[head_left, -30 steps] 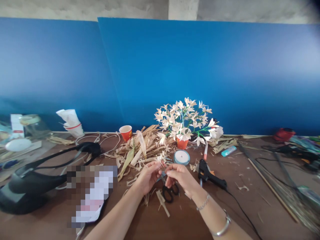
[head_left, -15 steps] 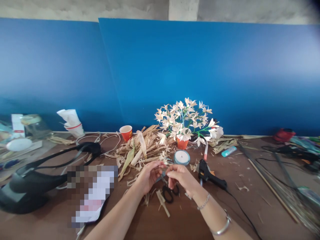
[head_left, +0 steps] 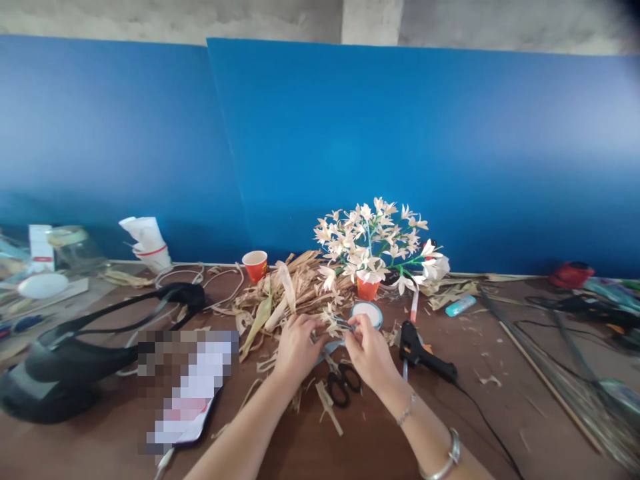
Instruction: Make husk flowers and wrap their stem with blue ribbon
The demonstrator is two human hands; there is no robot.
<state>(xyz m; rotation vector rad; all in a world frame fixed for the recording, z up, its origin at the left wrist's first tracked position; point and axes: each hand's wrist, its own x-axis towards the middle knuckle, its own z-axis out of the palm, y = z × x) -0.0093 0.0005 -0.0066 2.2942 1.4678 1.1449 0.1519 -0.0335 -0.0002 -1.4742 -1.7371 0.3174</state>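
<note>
My right hand point(head_left: 367, 348) has its thumb and fingers pinched at the thin stems of a few small pale husk flowers point(head_left: 331, 319). To the left of those blossoms is my left hand point(head_left: 298, 345), palm down with its fingers curled; anything in them is hidden. It is close to a pile of dry corn husks point(head_left: 295, 283). Between my wrists lie black-handled scissors point(head_left: 339, 395), their blades partly over a bluish piece. Behind my right hand is a white round spool point(head_left: 369, 311) with a blue rim. A red pot point(head_left: 367, 289) holds a spreading bunch of pale flowers point(head_left: 357, 233).
On the right rests a black glue gun point(head_left: 425, 357) with its cord, near a turquoise packet point(head_left: 461, 306). A red paper cup point(head_left: 255, 267) stands behind the husks. Leftward are a phone point(head_left: 195, 393) and a black strapped device point(head_left: 55, 373). Long thin sticks point(head_left: 555, 387) lie at right.
My hands have come apart from their close position in front of the flowers. My left hand has turned palm down, and my right has shifted right and up to the flower stems.
</note>
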